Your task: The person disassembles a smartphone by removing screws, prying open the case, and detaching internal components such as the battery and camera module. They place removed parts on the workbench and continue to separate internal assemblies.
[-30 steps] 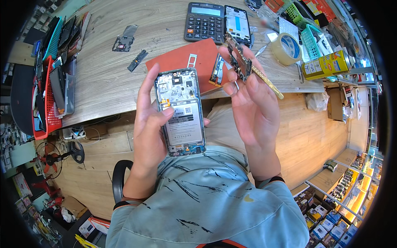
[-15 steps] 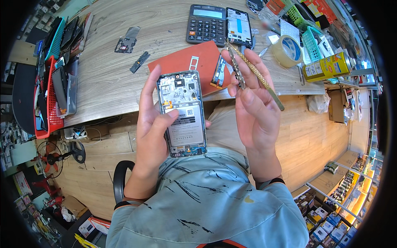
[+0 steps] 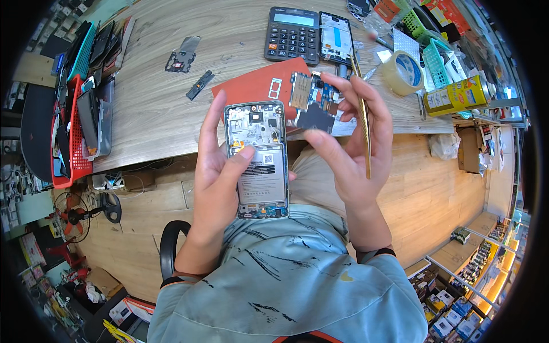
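Note:
My left hand (image 3: 216, 174) is closed round an opened phone (image 3: 262, 177), its thumb lying over the upper edge of the battery. The phone's upper bay shows bare metal framing. In my right hand (image 3: 359, 151) a circuit board (image 3: 313, 103) is held by the fingers, its flat face with metal shields and a dark patch turned toward me. Gold tweezers (image 3: 366, 131) are tucked between fingers of that same hand. Below and behind the board lies a reddish-brown mat (image 3: 246, 86) with a SIM tray (image 3: 275, 88) on it.
A calculator (image 3: 291, 35) and another opened phone (image 3: 335, 37) lie at the back. Rolls of tape (image 3: 402, 73), a yellow can (image 3: 459, 96) and baskets crowd the right. A red basket (image 3: 75, 137) holds phones at the left. Small parts (image 3: 182, 55) lie on the table.
The circuit board has turned from edge-on to face-on and moved slightly left in my right hand. The tweezers now stand more upright. My left hand keeps its hold on the phone.

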### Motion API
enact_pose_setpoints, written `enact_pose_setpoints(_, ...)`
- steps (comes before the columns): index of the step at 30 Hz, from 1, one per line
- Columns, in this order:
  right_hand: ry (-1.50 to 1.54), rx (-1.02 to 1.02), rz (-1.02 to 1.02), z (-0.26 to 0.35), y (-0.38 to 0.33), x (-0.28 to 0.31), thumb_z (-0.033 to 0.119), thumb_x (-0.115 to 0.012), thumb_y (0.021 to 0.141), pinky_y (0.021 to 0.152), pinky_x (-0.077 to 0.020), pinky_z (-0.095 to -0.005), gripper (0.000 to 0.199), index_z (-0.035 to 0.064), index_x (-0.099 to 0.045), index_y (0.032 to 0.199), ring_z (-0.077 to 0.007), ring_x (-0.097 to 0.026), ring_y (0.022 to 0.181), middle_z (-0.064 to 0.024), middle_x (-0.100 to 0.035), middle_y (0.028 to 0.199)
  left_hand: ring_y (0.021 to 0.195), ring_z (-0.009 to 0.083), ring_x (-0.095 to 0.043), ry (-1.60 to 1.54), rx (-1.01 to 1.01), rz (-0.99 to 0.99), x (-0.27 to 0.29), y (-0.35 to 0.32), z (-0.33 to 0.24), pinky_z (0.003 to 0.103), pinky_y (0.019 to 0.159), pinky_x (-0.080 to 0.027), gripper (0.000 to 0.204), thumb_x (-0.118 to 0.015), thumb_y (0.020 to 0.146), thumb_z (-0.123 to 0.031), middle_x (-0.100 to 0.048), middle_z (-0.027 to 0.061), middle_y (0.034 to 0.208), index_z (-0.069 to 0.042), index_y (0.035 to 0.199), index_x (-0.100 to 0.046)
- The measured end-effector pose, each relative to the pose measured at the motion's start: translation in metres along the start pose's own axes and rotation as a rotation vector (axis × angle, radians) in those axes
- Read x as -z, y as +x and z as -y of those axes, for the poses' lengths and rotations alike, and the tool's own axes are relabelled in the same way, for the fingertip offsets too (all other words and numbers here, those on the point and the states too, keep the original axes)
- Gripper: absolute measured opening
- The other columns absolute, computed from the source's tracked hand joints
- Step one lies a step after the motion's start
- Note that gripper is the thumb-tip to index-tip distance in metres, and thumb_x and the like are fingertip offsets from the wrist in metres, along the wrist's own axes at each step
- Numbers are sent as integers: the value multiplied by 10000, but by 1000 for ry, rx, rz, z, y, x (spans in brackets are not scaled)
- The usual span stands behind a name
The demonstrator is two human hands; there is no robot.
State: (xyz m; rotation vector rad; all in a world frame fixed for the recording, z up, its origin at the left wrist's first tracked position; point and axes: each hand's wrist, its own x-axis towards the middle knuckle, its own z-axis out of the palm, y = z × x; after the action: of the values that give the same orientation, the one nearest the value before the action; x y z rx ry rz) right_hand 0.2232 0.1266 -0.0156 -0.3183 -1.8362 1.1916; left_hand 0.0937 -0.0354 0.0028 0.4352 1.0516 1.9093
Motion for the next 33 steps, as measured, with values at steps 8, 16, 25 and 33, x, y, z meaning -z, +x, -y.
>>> enact_pose_setpoints(8,-492,68,7,-28,28,-11,102,-951,826,975,-522,-344,648,24,-668,1403,-218,-676,1170,-128,-726,1371,1264,357,-700,-46,7,-13,6,-13,-1,613,941,-678,839,-513,1072,38,-528,274,1553,-144,1763,-72)
enact_pose_setpoints(16,-584,116,187,-37,27,-27,106,-953,798,1017,-522,-391,619,61,-716,1368,-281,-650,1186,-108,-706,1253,1085,383,-781,-119,123,-84,17,-19,2,502,869,-691,510,-471,1087,-173,-692,295,1322,43,1547,-434)
enact_pose_setpoints(25,-388,217,101,-20,29,-5,35,-813,930,838,-529,-375,256,38,-776,1183,-286,-682,956,-99,-771,1067,1171,361,-745,-320,244,-34,30,-20,20,504,973,-643,552,-340,1170,-399,-681,226,1380,-33,1571,-441)
enact_pose_setpoints(33,-11,-85,379,28,10,18,159,-700,1073,740,-524,-320,343,-100,-688,1297,-205,-686,790,-137,-720,922,1141,255,-709,-261,269,15,30,-29,30,448,1000,-608,644,-321,1180,-536,-696,183,1353,-34,1521,-539)
